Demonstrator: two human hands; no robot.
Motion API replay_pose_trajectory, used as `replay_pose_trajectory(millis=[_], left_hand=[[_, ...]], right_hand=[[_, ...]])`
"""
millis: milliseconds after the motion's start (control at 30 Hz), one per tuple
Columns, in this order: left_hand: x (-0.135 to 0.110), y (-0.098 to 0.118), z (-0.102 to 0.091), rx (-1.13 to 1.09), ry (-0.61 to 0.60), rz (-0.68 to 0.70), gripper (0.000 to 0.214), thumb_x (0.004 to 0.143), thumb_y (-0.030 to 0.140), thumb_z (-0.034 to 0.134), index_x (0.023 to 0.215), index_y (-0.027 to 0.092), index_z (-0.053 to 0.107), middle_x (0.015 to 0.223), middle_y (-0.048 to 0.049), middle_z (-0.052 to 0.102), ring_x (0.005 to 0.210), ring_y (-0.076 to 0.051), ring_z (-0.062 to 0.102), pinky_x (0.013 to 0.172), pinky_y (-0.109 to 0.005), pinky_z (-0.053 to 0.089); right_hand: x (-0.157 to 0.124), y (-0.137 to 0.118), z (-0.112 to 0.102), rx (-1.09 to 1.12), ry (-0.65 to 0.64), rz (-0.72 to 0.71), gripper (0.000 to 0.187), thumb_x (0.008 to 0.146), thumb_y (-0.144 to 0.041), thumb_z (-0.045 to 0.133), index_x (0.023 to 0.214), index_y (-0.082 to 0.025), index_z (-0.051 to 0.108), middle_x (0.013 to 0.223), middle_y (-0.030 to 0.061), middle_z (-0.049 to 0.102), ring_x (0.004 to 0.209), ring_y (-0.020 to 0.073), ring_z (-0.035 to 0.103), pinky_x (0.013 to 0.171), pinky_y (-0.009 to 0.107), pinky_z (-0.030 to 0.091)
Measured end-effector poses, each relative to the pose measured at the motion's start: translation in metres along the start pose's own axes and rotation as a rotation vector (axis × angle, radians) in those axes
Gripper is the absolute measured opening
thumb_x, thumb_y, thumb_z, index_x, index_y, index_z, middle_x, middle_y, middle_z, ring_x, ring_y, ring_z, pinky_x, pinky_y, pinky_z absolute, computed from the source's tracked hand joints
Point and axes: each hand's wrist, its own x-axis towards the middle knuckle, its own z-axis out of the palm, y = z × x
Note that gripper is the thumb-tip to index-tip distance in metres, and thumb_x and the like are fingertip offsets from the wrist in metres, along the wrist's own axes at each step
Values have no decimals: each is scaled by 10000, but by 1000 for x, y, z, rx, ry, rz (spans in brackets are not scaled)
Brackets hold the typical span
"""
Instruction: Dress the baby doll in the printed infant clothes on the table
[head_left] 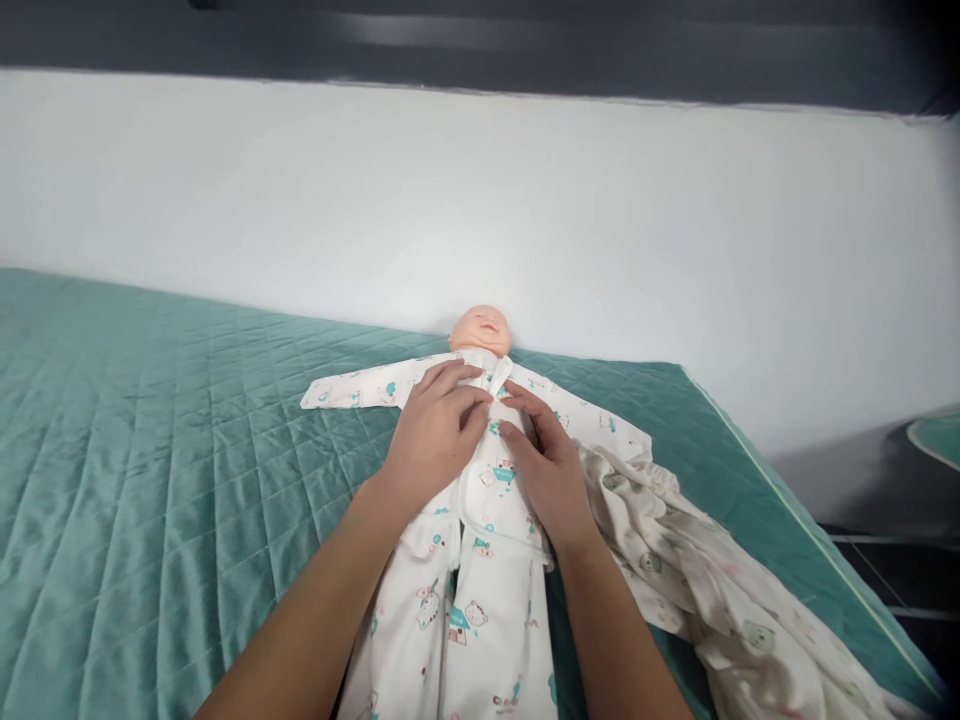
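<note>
A baby doll (480, 330) lies on its back, dressed in a white long-sleeved baby shirt (495, 500) and matching printed trousers (480, 620). Its sleeves stretch out to both sides, and the shirt's lower front edges part slightly above the trousers. My left hand (439, 425) rests over the chest, its thumb and fingertips closed on the shirt front just below the collar. Opposite it, my right hand (547, 460) curls its fingers and thumb on the same front edge. The fingertips of both hands nearly meet; any fastener between them is too small to make out.
A crumpled printed cloth (690, 560) lies beside the doll on the right, touching one sleeve. Beneath everything is a green quilted bed cover (187, 450), its right edge dropping toward a dark floor. Behind the doll's head stands a white wall (480, 200).
</note>
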Motion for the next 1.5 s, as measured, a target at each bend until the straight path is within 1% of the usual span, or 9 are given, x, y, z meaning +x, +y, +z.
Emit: replay_pose_trajectory(millis=[200, 367, 433, 600, 733, 833, 1033, 1300, 1500], left_hand=[[-10, -1, 4, -19, 113, -54, 177, 901, 166, 541, 930, 237, 700, 1214, -37, 682, 1207, -219, 571, 1081, -424, 434], [-14, -6, -1, -236, 164, -234, 169, 886, 157, 530, 881, 236, 679, 1174, -28, 697, 1173, -209, 599, 1069, -422, 445], [-15, -7, -5, -311, 127, -260, 165, 887, 160, 526, 856, 236, 670, 1213, -31, 683, 1196, -210, 588, 1071, -417, 442], [-19, -10, -19, -398, -93, -258, 148, 895, 232, 554, 780, 211, 645, 1429, -34, 555, 1288, -262, 515, 1014, -430, 473], [-19, -20, -31, -438, -279, -220, 135, 905, 296, 578, 866, 234, 693, 1533, -1, 450, 1382, -300, 428, 993, -438, 485], [-19, -26, -35, -476, -370, -182, 108, 892, 317, 615, 881, 246, 695, 1580, 17, 382, 1454, -303, 341, 970, -401, 503], [-20, -22, -33, -476, -333, -187, 62, 853, 247, 641, 806, 235, 680, 1570, 20, 390, 1474, -285, 315, 990, -387, 497], [-20, -23, -34, -499, -317, -178, 65, 835, 205, 639, 805, 229, 692, 1567, 14, 406, 1473, -295, 324, 1120, -468, 400], [-20, -23, -33, -520, -324, -202, 81, 835, 202, 622, 779, 227, 675, 1570, 23, 399, 1473, -293, 323, 1070, -444, 443]], right_hand=[[-1, -4, 3, 22, 29, 14, 164, 882, -294, 620, 1044, -281, 633, 1452, 22, 559, 1391, 220, 469, 1173, 441, 364], [-1, -7, 3, 10, 31, 16, 151, 876, -291, 623, 1026, -282, 636, 1446, 23, 563, 1390, 227, 467, 1171, 455, 357], [-1, -6, 2, 20, 27, -5, 135, 882, -284, 621, 1015, -280, 639, 1440, 25, 567, 1388, 226, 468, 1176, 457, 348], [-2, -5, 0, -83, -37, -75, 69, 897, -302, 623, 931, -289, 682, 1443, 4, 561, 1400, 253, 442, 1164, 500, 352], [-2, -3, -2, -217, -116, -181, 67, 910, -318, 630, 916, -306, 695, 1453, -24, 556, 1452, 245, 357, 1207, 521, 270], [-1, -3, -3, -276, -151, -207, 58, 911, -309, 630, 912, -302, 687, 1471, -25, 539, 1469, 243, 323, 1206, 522, 265], [-1, -5, -3, -309, -180, -191, 42, 894, -300, 645, 879, -298, 684, 1496, -37, 515, 1492, 248, 280, 1221, 529, 240], [-2, -8, -2, -319, -214, -142, 48, 887, -326, 661, 855, -296, 679, 1528, -62, 476, 1516, 250, 231, 1232, 548, 214], [-4, -16, 2, -373, -192, -117, 68, 872, -315, 666, 811, -286, 666, 1518, -67, 487, 1509, 256, 266, 1223, 550, 254]])
